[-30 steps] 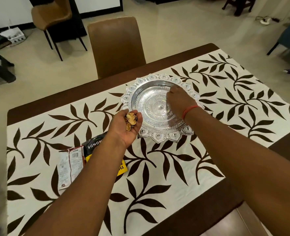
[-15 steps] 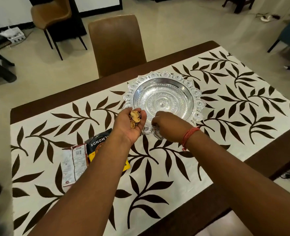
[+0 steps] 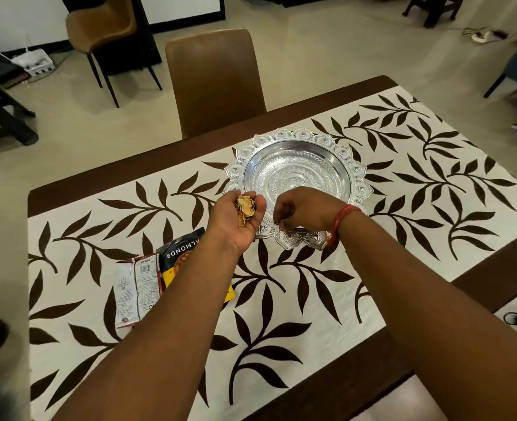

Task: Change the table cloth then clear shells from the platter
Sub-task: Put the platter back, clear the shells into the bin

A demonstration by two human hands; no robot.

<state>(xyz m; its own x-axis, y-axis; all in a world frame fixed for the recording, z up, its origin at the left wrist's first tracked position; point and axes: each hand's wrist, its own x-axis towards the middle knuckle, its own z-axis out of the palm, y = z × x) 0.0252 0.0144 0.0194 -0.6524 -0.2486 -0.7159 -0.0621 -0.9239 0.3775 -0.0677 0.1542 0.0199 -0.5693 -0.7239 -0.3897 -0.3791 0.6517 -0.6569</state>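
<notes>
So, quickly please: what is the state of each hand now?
Left hand: palm up, cupped around a pile of shells.
Right hand: fingers curled over the platter rim; whether they pinch anything cannot be told.

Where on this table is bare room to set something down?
Free: cloth right of the platter, and the near cloth between the forearms. Crowded: platter's near rim, where left hand cups shells beside right hand; packets at left.
</notes>
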